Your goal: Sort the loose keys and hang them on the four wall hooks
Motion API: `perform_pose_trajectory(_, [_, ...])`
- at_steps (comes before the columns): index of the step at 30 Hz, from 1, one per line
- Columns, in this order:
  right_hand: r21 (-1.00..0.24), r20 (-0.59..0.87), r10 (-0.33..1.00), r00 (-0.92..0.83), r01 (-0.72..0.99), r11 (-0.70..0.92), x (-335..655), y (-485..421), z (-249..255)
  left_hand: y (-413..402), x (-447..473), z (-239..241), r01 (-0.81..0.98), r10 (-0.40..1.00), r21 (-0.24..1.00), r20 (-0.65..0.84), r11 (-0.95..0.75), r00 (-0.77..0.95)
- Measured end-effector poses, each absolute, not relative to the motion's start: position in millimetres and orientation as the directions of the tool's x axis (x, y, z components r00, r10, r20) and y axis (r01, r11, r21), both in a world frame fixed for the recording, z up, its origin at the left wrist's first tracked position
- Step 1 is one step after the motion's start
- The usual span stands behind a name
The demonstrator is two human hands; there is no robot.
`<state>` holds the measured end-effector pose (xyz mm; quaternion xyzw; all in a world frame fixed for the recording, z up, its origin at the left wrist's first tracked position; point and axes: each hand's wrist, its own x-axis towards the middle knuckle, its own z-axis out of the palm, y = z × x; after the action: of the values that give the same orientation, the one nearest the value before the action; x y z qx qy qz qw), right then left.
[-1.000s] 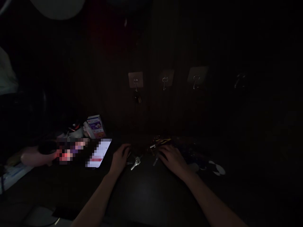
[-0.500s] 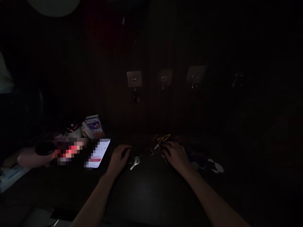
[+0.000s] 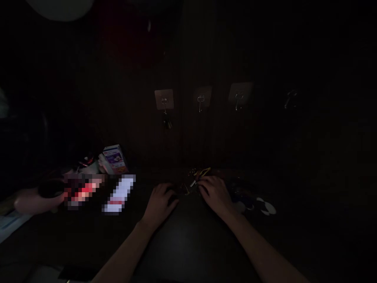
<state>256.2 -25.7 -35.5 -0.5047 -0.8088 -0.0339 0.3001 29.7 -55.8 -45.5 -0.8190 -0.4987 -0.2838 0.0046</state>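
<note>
A: Surface + room?
B: Dark glossy tabletop [image 3: 188, 243], dim room. Dark wall [image 3: 206, 51] at 12 o'clock w/ row of adhesive hooks [image 3: 164, 99], small key bunch [image 3: 167, 122] hanging off the leftmost one.

A: What else on the table?
B: Lit phone [image 3: 119, 194] at approx 9 o'clock, screen blurred out. Printed carton [image 3: 113, 159] behind it, nearer 10. Pale rounded object [image 3: 32, 201] further out at 9. White cut-out shape [image 3: 266, 206] at 3.

A: Keys?
B: Small metal keys [image 3: 192, 183] on the table btwn the hands: 2 o'clock from L hand [image 3: 160, 202], 10 o'clock from R hand [image 3: 215, 195]. Yellow wire loop [image 3: 203, 171] just beyond them, 11 o'clock from R hand.

A: Fingers?
B: Both sets curled, knuckles up, tips down right by the keys. Not spread flat, but too dark to tell if either hand is gripping anything.
</note>
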Motion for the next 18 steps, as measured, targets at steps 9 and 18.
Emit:
perform_pose_trajectory(9, [-0.277, 0.508, 0.795, -0.331, 0.812, 0.514, 254.1, -27.8, -34.4, -57.4, 33.0, -41.9, 0.842, 0.836, 0.267, 0.441, -0.47, 0.327])
perform_pose_trajectory(18, [-0.273, 0.521, 0.768, -0.372, 0.78, 0.563, 252.1, -28.9, -35.6, -58.2, 17.9, -36.7, 0.808, 0.855, 0.373, 0.436, -0.457, 0.282])
